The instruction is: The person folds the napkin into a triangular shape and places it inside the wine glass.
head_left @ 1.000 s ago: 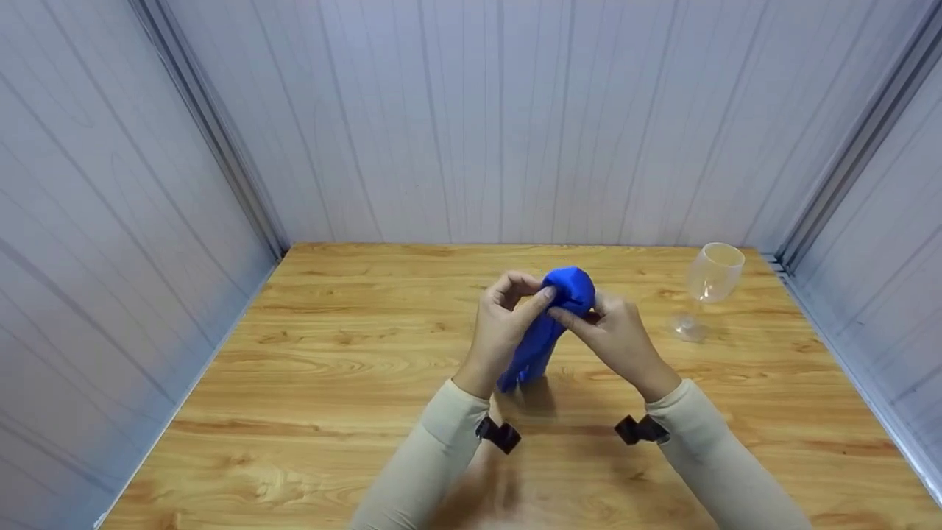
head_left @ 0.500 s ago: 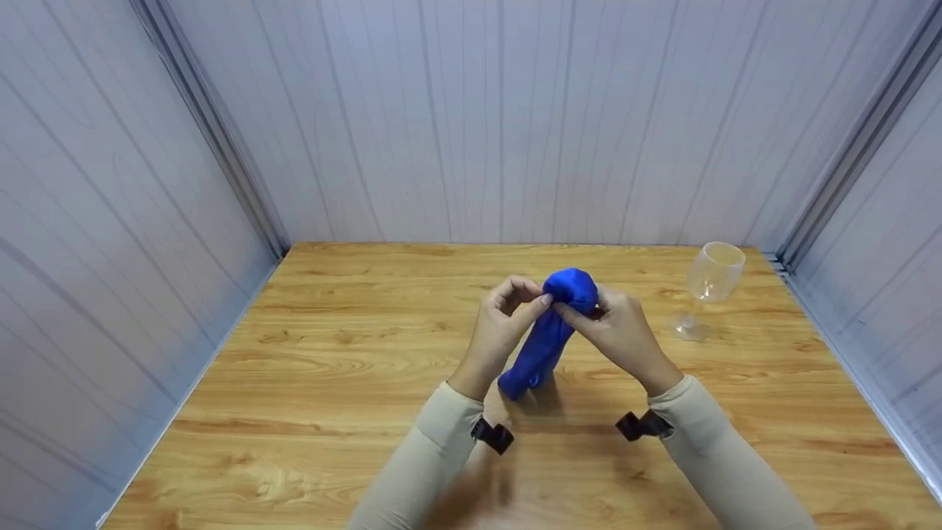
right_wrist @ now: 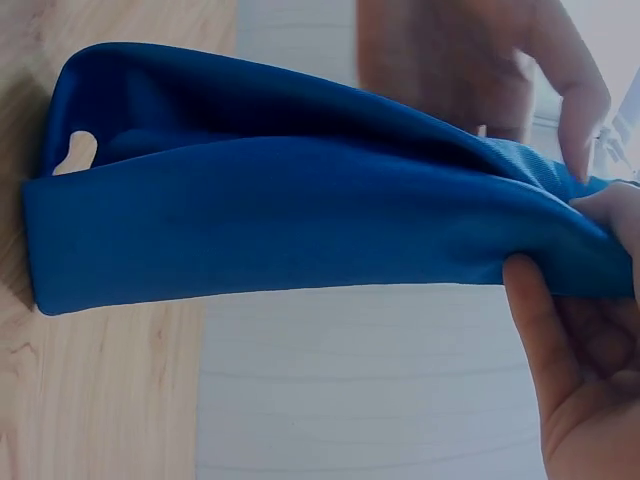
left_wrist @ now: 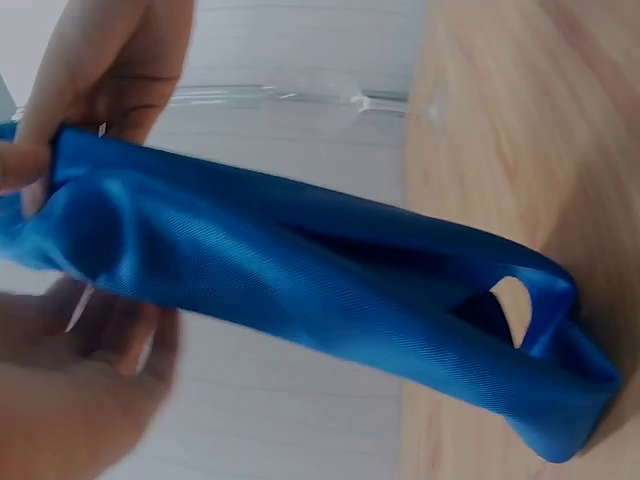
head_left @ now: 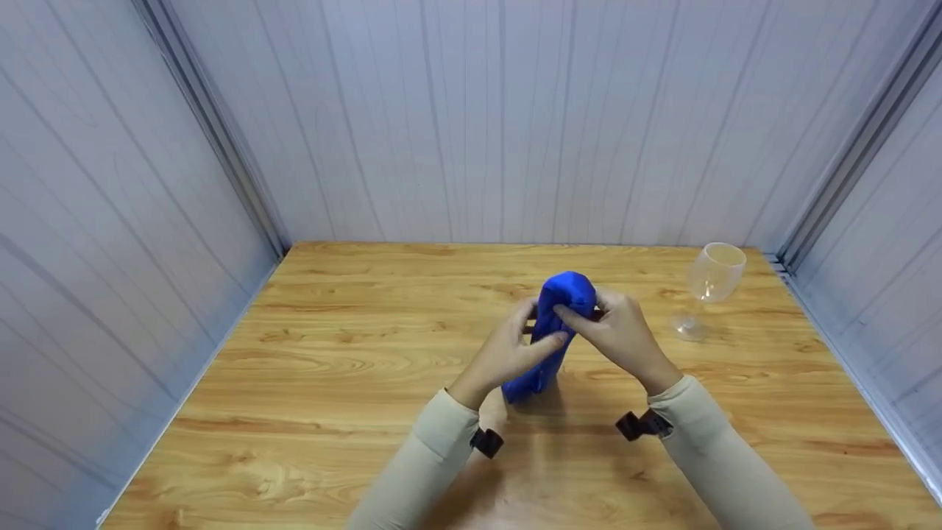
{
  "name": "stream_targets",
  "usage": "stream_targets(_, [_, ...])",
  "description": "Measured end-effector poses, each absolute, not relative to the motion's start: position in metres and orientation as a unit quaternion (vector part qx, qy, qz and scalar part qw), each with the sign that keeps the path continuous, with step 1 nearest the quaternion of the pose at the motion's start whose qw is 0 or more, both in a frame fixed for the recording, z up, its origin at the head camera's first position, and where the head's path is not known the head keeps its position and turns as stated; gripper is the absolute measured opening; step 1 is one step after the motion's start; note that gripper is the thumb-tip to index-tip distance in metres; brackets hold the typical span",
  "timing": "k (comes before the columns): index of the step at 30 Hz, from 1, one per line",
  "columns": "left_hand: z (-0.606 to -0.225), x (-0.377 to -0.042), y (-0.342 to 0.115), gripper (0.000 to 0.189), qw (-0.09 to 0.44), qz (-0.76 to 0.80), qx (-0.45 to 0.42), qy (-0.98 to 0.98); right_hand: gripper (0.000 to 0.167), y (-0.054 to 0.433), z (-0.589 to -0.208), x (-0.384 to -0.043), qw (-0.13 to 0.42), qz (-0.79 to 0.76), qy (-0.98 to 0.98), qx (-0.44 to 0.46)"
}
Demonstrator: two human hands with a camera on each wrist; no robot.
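Note:
A shiny blue cloth [head_left: 548, 353] hangs in a narrow fold between both hands, rounded at the top, its lower end close over the table. In the right wrist view the cloth [right_wrist: 300, 220] makes a long open fold with a gap at its low end. My right hand [head_left: 622, 331] pinches its upper part, thumb in front and fingers behind. At the cloth's left side, my left hand [head_left: 508, 353] has its thumb apart from the fingers, with the thumb tip overlapping the cloth. The left hand [left_wrist: 70, 410] is blurred in the left wrist view.
A clear stemmed wine glass [head_left: 714, 276] stands upright at the back right of the wooden table [head_left: 353, 353]. Pale panelled walls [head_left: 471, 125] close off the back and both sides.
My left hand has let its pinch near the cloth's top go and slid down along the cloth's left side, thumb now lower. The right hand keeps its hold; the glass has not moved.

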State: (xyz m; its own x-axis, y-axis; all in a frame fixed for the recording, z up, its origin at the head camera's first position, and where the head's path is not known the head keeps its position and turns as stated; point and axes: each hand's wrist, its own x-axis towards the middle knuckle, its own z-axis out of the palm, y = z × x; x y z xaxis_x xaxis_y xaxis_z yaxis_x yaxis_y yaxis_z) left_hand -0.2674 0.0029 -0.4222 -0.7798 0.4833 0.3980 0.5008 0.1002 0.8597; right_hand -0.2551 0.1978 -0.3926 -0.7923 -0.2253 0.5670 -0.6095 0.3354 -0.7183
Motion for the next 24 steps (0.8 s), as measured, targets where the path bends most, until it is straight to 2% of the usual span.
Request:
stream_targets(4, [-0.428, -0.266, 0.007, 0.065, -0.044, -0.55, -0.336, -0.763, 0.016, 0.198, -0.391, -0.255, 0.18, 0.509, -0.799, 0.265])
stream_targets(14, [-0.436, -0.27, 0.015, 0.041, -0.073, -0.581, -0.325, -0.743, 0.012, 0.197, -0.393, -0.254, 0.157, 0.533, -0.794, 0.246])
stream_targets(24, [-0.437, -0.268, 0.016, 0.039, -0.074, -0.575, -0.305, -0.755, 0.018, 0.202, -0.396, -0.256, 0.14, 0.505, -0.82, 0.23])
